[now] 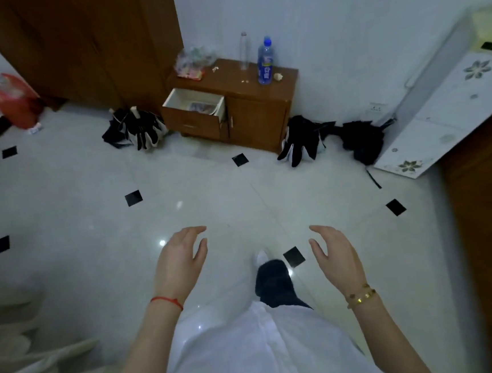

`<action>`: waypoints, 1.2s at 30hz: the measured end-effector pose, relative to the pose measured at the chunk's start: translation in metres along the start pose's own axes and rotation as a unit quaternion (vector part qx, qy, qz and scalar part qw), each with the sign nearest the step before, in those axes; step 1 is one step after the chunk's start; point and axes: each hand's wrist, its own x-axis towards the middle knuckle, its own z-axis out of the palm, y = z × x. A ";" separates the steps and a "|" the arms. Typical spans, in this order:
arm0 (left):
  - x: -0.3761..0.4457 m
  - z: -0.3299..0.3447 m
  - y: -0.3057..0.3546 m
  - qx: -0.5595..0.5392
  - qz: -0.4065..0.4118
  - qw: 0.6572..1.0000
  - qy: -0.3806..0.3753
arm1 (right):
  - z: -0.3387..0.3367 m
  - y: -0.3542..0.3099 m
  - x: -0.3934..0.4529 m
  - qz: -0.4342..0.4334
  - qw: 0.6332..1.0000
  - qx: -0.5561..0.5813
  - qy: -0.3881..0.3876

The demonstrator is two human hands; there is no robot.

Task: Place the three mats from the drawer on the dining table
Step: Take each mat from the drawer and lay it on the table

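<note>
White-tiled floor stretches to a wooden cabinet (231, 104); its drawer (195, 109) hangs open, something patterned, likely mats (202, 107), inside. Left hand (180, 260) and right hand (335, 253) hover empty, fingers relaxed. Nothing collected yet.

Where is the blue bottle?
In the head view, the blue bottle stands on the right of the wooden cabinet's top, beside a clear bottle, above the open drawer.

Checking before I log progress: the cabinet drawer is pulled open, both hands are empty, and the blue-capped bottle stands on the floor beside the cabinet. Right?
One detail is off. The head view shows the blue-capped bottle standing on top of the cabinet, not on the floor. The rest holds: the drawer is pulled open, and the left hand and right hand hold nothing.
</note>
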 end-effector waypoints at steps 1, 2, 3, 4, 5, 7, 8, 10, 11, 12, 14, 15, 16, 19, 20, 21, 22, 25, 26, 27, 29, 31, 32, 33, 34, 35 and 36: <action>0.019 0.006 -0.006 0.000 -0.010 1.000 -0.002 | 0.006 0.000 0.025 -0.003 1.000 0.001 -0.003; 0.040 0.012 -0.011 0.000 -0.018 1.000 -0.002 | 0.012 0.001 0.052 -0.009 1.000 0.003 -0.003; 0.062 0.017 -0.016 -0.001 -0.024 1.000 -0.002 | 0.018 0.001 0.080 -0.014 1.000 0.004 -0.005; 0.085 0.021 -0.019 -0.002 -0.027 1.000 0.000 | 0.022 0.001 0.108 -0.020 1.000 0.003 -0.006; 0.111 0.023 -0.022 -0.002 -0.030 1.000 0.004 | 0.024 -0.001 0.138 -0.027 1.000 0.000 -0.005; 0.168 0.021 -0.026 -0.002 -0.038 0.999 0.022 | 0.026 -0.006 0.201 -0.035 0.999 -0.003 -0.005; 0.197 0.017 -0.027 -0.001 -0.041 0.999 0.033 | 0.025 -0.012 0.233 -0.040 0.999 -0.005 -0.006; 0.259 0.006 -0.031 0.004 -0.046 0.997 0.058 | 0.024 -0.026 0.304 -0.065 0.998 -0.010 0.000; 0.289 0.000 -0.034 0.005 -0.051 0.996 0.069 | 0.024 -0.034 0.339 -0.078 0.997 -0.009 0.002; 0.316 -0.005 -0.038 0.007 -0.056 0.996 0.076 | 0.026 -0.044 0.372 -0.090 0.996 -0.009 -0.002; 0.361 -0.011 -0.049 0.010 -0.065 0.994 0.084 | 0.031 -0.063 0.428 -0.108 0.994 -0.013 -0.016; 0.380 -0.013 -0.056 0.012 -0.071 0.994 0.085 | 0.036 -0.071 0.452 -0.114 0.993 -0.013 -0.020; 0.397 -0.014 -0.064 0.012 -0.081 0.993 0.087 | 0.041 -0.080 0.473 -0.121 0.992 -0.014 -0.024; 0.438 -0.010 -0.091 0.003 -0.118 0.989 0.087 | 0.062 -0.100 0.530 -0.137 0.989 -0.021 -0.048; 0.449 -0.008 -0.102 0.000 -0.129 0.988 0.083 | 0.071 -0.105 0.547 -0.137 0.989 -0.019 -0.058; 0.462 -0.005 -0.113 -0.003 -0.137 0.987 0.078 | 0.082 -0.110 0.564 -0.137 0.988 -0.017 -0.068; 0.476 -0.004 -0.125 -0.008 -0.143 0.987 0.076 | 0.092 -0.115 0.581 -0.139 0.987 -0.017 -0.075; 0.529 -0.011 -0.162 -0.014 -0.150 0.986 0.065 | 0.124 -0.139 0.632 -0.130 0.987 -0.013 -0.092; 0.550 -0.016 -0.175 -0.013 -0.147 0.987 0.064 | 0.133 -0.150 0.650 -0.128 0.987 -0.011 -0.092; 0.573 -0.023 -0.187 -0.010 -0.144 0.987 0.065 | 0.142 -0.162 0.670 -0.125 0.988 -0.006 -0.090; 0.621 -0.039 -0.211 -0.001 -0.130 0.989 0.066 | 0.156 -0.188 0.710 -0.119 0.989 0.006 -0.083; 0.673 -0.055 -0.234 0.018 -0.099 0.993 0.065 | 0.168 -0.215 0.750 -0.116 0.991 0.020 -0.067; 0.701 -0.063 -0.245 0.025 -0.081 0.995 0.060 | 0.174 -0.228 0.769 -0.109 0.992 0.030 -0.057; 0.727 -0.070 -0.254 0.030 -0.061 0.996 0.054 | 0.180 -0.239 0.786 -0.100 0.993 0.035 -0.049; 0.753 -0.075 -0.263 0.033 -0.041 0.998 0.047 | 0.185 -0.249 0.800 -0.090 0.994 0.036 -0.042; 0.778 -0.079 -0.270 0.035 -0.022 0.998 0.038 | 0.190 -0.256 0.812 -0.080 0.996 0.034 -0.034; 0.801 -0.081 -0.276 0.033 -0.007 0.999 0.030 | 0.194 -0.262 0.823 -0.067 0.997 0.033 -0.028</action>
